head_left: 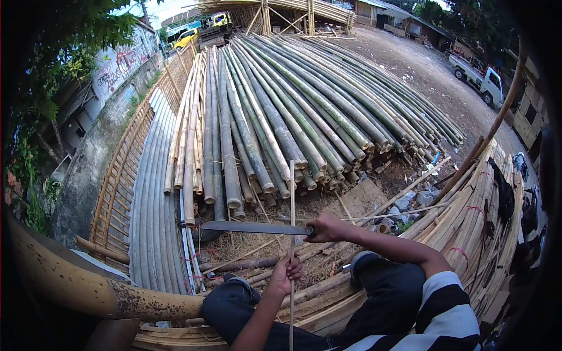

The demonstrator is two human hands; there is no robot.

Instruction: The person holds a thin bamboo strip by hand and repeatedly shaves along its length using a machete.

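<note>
My right hand (325, 227) is closed round the dark handle of a long machete (252, 227), whose blade points left and lies across a thin upright bamboo strip (292, 199). Below the blade, my left hand (285, 272) grips the same strip with its fingers wrapped round it. The strip runs from above the blade down between my legs. Whether the blade's edge has cut into the strip cannot be made out.
A large stack of bamboo poles (281, 117) lies ahead. Split bamboo (468, 216) is piled at the right. A thick pole (158, 302) crosses the lower left, near corrugated sheets (153, 205) and a lattice panel (120, 181). A white truck (480, 76) stands farther off.
</note>
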